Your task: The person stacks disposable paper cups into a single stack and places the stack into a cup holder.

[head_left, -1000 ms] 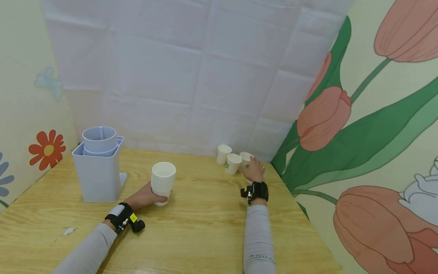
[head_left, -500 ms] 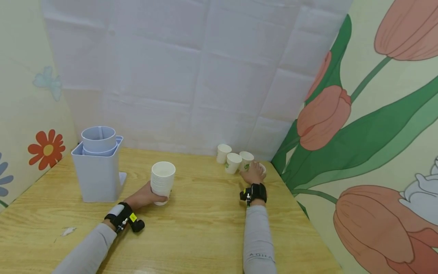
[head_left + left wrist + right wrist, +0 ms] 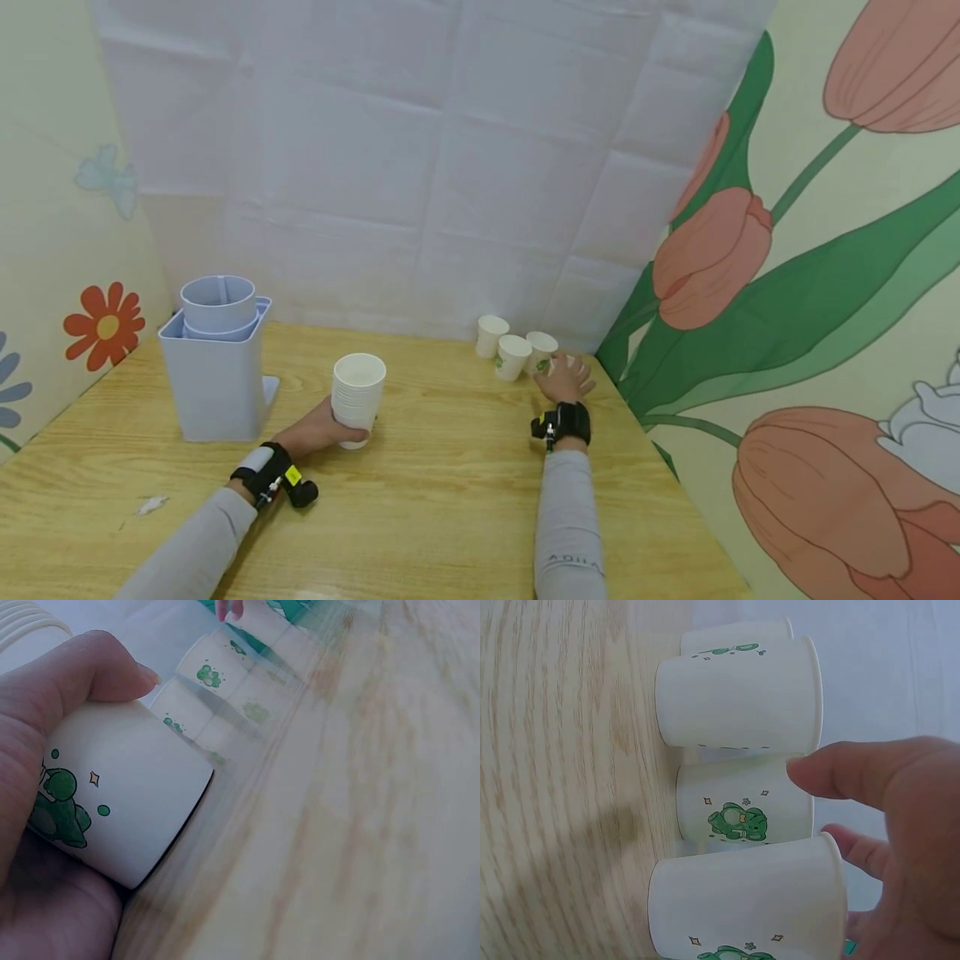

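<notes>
My left hand (image 3: 315, 430) grips a stack of white paper cups (image 3: 357, 390) near the middle of the table. In the left wrist view the lowest cup (image 3: 124, 791) shows a green cartoon print, with my thumb across its side. At the back right, my right hand (image 3: 562, 383) is at the rightmost of several single upright paper cups and partly hides it. The right wrist view shows the nearest cup (image 3: 746, 892) with fingers beside its rim, while the thumb (image 3: 840, 766) stands out near the cup behind (image 3: 742, 799).
A pale blue square bin (image 3: 217, 387) with a round container (image 3: 219, 307) in its top stands at the back left. White sheeting (image 3: 345, 167) hangs behind the wood-grain table (image 3: 420, 508). A tulip-patterned wall (image 3: 697, 367) borders the right side.
My right hand has shifted slightly right and nearer, off the cup it covered, and its fingers have spread. The left hand and the stack stay in place.
</notes>
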